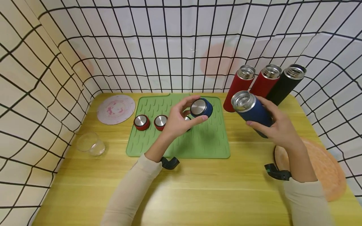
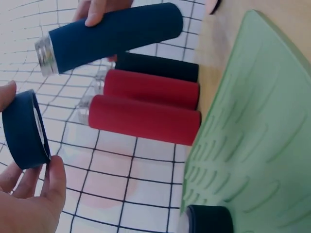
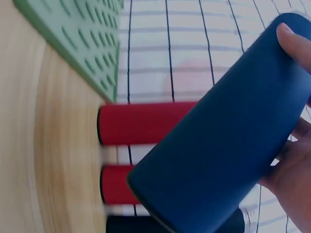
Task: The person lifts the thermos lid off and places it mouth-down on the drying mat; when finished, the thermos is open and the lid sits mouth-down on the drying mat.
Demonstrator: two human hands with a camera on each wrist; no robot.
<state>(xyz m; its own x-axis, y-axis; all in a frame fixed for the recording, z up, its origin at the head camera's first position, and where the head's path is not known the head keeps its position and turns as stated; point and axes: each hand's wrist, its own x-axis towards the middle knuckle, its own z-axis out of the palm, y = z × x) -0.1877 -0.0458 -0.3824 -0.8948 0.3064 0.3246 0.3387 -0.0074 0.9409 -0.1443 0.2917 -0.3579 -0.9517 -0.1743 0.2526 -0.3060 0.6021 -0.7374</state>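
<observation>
In the head view my left hand (image 1: 178, 118) pinches a blue bottle lid (image 1: 208, 108) between thumb and fingers above the green mat (image 1: 203, 141), its steel top toward the camera. My right hand (image 1: 280, 125) grips a blue thermos bottle (image 1: 258, 113) around its body. The bottle is raised over the table and tilted, with its open steel mouth toward the upper left. Lid and bottle are apart. Two red lids (image 1: 141, 122) sit on the mat; a dark lid (image 2: 210, 219) there is mostly hidden behind my left hand in the head view.
Two red bottles (image 1: 237, 91) and a black bottle (image 1: 286, 84) stand lidless at the back right. A glass (image 1: 97, 147) and a round pink-patterned mat (image 1: 116, 110) are on the left. Behind my right forearm lies a round orange-brown mat (image 1: 325, 169). Black wire grid (image 1: 169, 58) encloses the table.
</observation>
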